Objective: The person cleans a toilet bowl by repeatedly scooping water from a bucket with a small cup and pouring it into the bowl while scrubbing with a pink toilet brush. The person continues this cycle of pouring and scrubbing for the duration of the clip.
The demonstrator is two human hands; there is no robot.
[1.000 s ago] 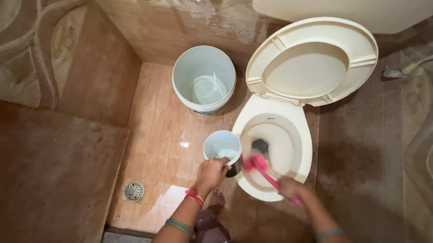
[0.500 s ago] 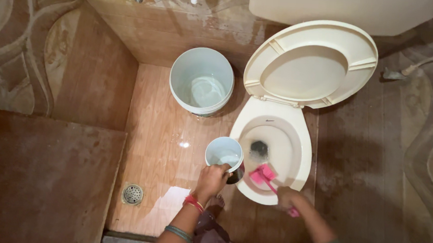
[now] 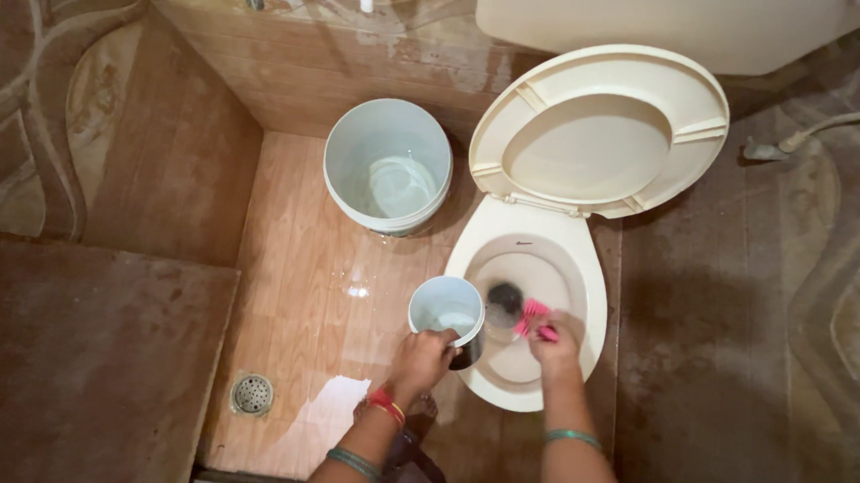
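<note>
Hands first. The left hand [image 3: 421, 358] is closed tight around the handle of a small mug [image 3: 446, 308], just at the nine o'clock edge of the toilet bowl [image 3: 585, 311]. The right hand [image 3: 555, 351] grips a pink brush [image 3: 534, 319] inside the bowl. At eleven o'clock, farther away, stands a white bucket [image 3: 388, 166]. The lid [image 3: 596, 132] is up.

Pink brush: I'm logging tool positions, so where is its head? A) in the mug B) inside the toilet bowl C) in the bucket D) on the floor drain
B: the right hand holds the brush inside the toilet bowl, near the dark outlet.
</note>
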